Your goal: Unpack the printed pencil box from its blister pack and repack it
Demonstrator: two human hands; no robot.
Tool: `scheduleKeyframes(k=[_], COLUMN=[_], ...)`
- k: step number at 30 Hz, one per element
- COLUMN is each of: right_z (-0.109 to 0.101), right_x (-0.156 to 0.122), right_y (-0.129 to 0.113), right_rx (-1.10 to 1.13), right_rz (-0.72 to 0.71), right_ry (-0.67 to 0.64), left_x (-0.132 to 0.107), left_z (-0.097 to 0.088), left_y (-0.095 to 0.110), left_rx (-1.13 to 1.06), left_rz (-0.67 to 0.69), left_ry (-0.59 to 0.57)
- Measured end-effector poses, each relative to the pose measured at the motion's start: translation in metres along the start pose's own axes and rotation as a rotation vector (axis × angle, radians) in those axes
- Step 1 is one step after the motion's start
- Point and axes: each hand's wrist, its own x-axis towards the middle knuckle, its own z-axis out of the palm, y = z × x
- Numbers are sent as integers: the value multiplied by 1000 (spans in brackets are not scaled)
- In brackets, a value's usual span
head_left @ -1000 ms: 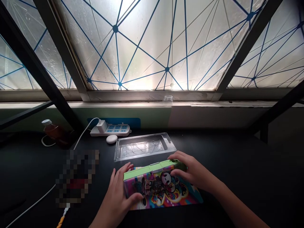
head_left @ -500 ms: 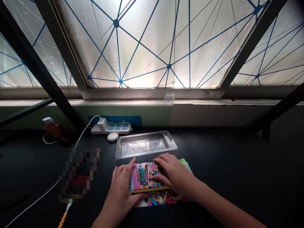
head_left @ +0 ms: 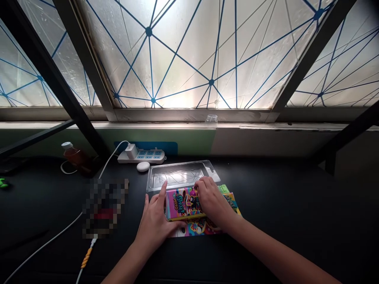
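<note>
A colourful cartoon-printed phone case (head_left: 181,202) lies on a matching printed card (head_left: 204,227) on the black table. My left hand (head_left: 155,222) grips the case's left end, index finger stretched along its edge and thumb under its front edge. My right hand (head_left: 211,202) lies over the case's right half, fingers curled and pressing on it. A green edge (head_left: 224,189) shows just beyond my right hand. A clear plastic blister tray (head_left: 180,178) sits right behind the case, its cavity holding nothing.
At the back left are a white power strip (head_left: 142,156) with a charger, a small white oval device (head_left: 143,166) and a bottle of brown liquid (head_left: 75,156). A white cable (head_left: 56,236) runs left. A pixelated patch (head_left: 103,207) covers something.
The case stood on its edge a second ago, then was laid flat, printed face up, on the card. Both hands moved with it toward the clear tray.
</note>
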Motion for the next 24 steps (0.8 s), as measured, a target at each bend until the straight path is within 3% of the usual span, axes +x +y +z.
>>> scheduleKeyframes(k=[4, 7, 10, 12, 14, 17, 20, 24], right_z=[-19, -41, -57, -61, -60, -53, -45, -33], right_x=[-7, -29, -59, -79, -92, -100, -99, -95], right_y=[-1, -6, -5, 5, 22, 49, 66, 71], right_rx=[-8, 13, 43, 38, 15, 26, 91, 116], right_rz=[-76, -236, -415, -424, -316, -3, 261, 307], right_ry=[96, 137, 101, 67, 61, 59, -69, -280], left_x=[-1, -4, -6, -6, -7, -7, -6, -6], left_z=[1, 0, 1, 2, 3, 3, 3, 1], left_y=[-1, -2, -5, -7, -8, -9, -8, -6], left_rx=[3, 43, 53, 53, 60, 63, 51, 15], left_rz=[-8, 23, 23, 12, 13, 45, 55, 33], left_ry=[-5, -12, -9, -22, -31, -28, -12, 8])
